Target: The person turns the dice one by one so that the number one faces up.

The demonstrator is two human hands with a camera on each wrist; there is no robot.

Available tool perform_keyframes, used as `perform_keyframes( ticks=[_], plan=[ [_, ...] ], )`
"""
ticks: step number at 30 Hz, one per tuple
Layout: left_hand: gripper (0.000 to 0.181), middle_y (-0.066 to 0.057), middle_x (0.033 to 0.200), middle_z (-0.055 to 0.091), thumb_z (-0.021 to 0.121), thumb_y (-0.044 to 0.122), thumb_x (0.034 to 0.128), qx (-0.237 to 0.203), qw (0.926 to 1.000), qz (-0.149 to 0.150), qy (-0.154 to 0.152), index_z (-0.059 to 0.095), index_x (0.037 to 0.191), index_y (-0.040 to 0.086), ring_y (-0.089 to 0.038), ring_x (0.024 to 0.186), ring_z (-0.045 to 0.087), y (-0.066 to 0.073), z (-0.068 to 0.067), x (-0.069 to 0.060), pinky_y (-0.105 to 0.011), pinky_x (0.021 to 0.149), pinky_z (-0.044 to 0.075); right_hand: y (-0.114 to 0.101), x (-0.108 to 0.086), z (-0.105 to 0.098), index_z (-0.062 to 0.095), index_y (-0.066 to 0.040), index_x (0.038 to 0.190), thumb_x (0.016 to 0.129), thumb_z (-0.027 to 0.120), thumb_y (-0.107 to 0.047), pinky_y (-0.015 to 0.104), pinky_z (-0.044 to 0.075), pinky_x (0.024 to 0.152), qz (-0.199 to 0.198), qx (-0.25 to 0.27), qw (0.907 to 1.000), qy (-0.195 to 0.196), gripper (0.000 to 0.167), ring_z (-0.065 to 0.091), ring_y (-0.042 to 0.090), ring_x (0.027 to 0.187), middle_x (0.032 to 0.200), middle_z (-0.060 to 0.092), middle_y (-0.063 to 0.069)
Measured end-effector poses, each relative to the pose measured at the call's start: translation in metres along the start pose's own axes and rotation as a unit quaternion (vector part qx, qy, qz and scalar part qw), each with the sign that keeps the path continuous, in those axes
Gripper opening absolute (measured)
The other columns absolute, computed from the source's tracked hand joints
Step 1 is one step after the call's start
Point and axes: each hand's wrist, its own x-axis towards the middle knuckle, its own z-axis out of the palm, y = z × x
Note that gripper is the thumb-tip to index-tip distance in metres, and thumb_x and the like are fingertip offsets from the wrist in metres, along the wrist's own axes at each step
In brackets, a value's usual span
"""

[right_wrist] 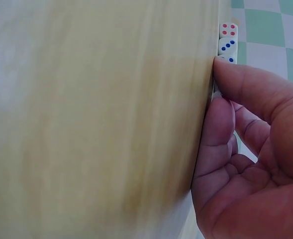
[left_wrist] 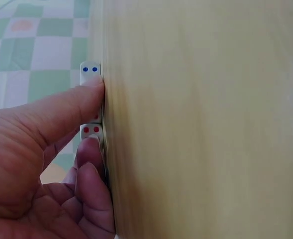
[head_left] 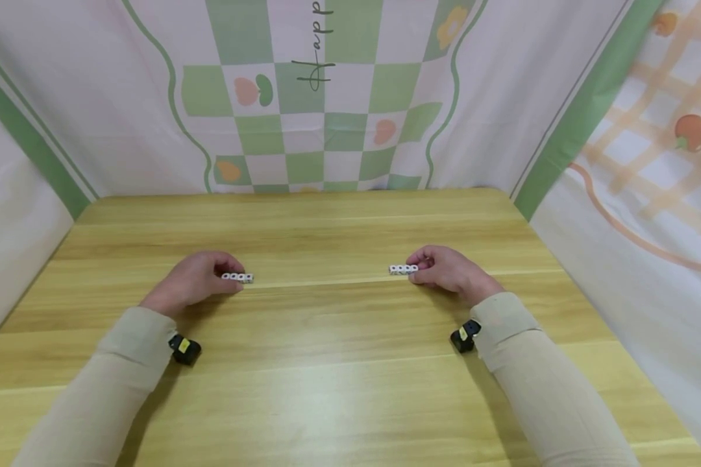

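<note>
Two short rows of white dice lie on the wooden table, well apart from each other. Thumb and fingers of my left hand pinch the left row of dice, its several top faces each showing one large dark dot. In the left wrist view, blue pips mark the far die and red pips a nearer die; the thumb covers part of the row. My right hand pinches the right-hand end of the right row of dice. Red and blue pips show on its dice in the right wrist view.
The wooden table reaches back to a hanging cloth with a green checked print. More printed cloth hangs along the right side. A small black camera sits at the left wrist, another black camera at the right.
</note>
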Motion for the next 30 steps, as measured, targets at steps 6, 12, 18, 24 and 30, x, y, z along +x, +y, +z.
perform_keyframes(
  ticks=[6, 12, 18, 24, 30],
  plan=[
    [0.018, -0.003, 0.105, 0.069, 0.078, 0.026, 0.0941, -0.001, 1.0000, -0.008, 0.005, 0.075, 0.108, 0.014, -0.023, 0.094, 0.056, 0.0027, 0.0018, 0.0002, -0.037, 0.084, 0.044, 0.0006, -0.0001, 0.0004, 0.060, 0.003, 0.129, 0.095, 0.075, -0.009, 0.022, 0.048, 0.071, -0.002, 0.003, 1.0000, -0.001, 0.039, 0.052, 0.017, 0.087, 0.107, 0.060, 0.009],
    [0.017, -0.004, 0.105, 0.068, 0.078, 0.027, 0.0944, 0.000, 0.9999, -0.014, 0.007, 0.075, 0.107, 0.015, -0.023, 0.094, 0.056, 0.0040, 0.0024, -0.0001, -0.037, 0.083, 0.044, -0.0001, -0.0002, -0.0001, 0.061, 0.002, 0.128, 0.096, 0.074, -0.009, 0.022, 0.047, 0.071, -0.002, -0.002, 1.0000, -0.001, 0.038, 0.052, 0.017, 0.087, 0.106, 0.060, 0.009],
    [0.019, -0.005, 0.109, 0.069, 0.077, 0.029, 0.0949, 0.012, 0.9998, -0.012, 0.008, 0.074, 0.109, 0.016, -0.024, 0.097, 0.057, 0.0007, -0.0002, -0.0039, -0.039, 0.086, 0.044, -0.0027, 0.0027, 0.0026, 0.062, 0.003, 0.126, 0.095, 0.074, -0.009, 0.021, 0.048, 0.072, -0.011, -0.010, 0.9999, -0.004, 0.035, 0.053, 0.016, 0.087, 0.104, 0.061, 0.009],
    [0.028, -0.007, 0.115, 0.069, 0.078, 0.032, 0.0942, 0.001, 0.9999, -0.016, 0.000, 0.072, 0.116, 0.014, -0.026, 0.101, 0.058, -0.0028, -0.0015, -0.0067, -0.043, 0.089, 0.046, -0.0038, 0.0058, 0.0049, 0.062, 0.002, 0.125, 0.095, 0.074, -0.006, 0.021, 0.048, 0.072, 0.003, 0.007, 1.0000, -0.004, 0.033, 0.052, 0.016, 0.087, 0.103, 0.060, 0.007],
    [0.040, -0.011, 0.122, 0.067, 0.078, 0.035, 0.0937, -0.003, 0.9997, -0.020, -0.011, 0.069, 0.125, 0.012, -0.028, 0.107, 0.058, 0.0009, 0.0005, -0.0014, -0.048, 0.093, 0.048, 0.0027, 0.0022, 0.0008, 0.063, 0.001, 0.123, 0.094, 0.075, -0.006, 0.022, 0.047, 0.071, 0.010, 0.009, 0.9999, 0.002, 0.032, 0.052, 0.017, 0.085, 0.100, 0.060, 0.007]
  ],
)
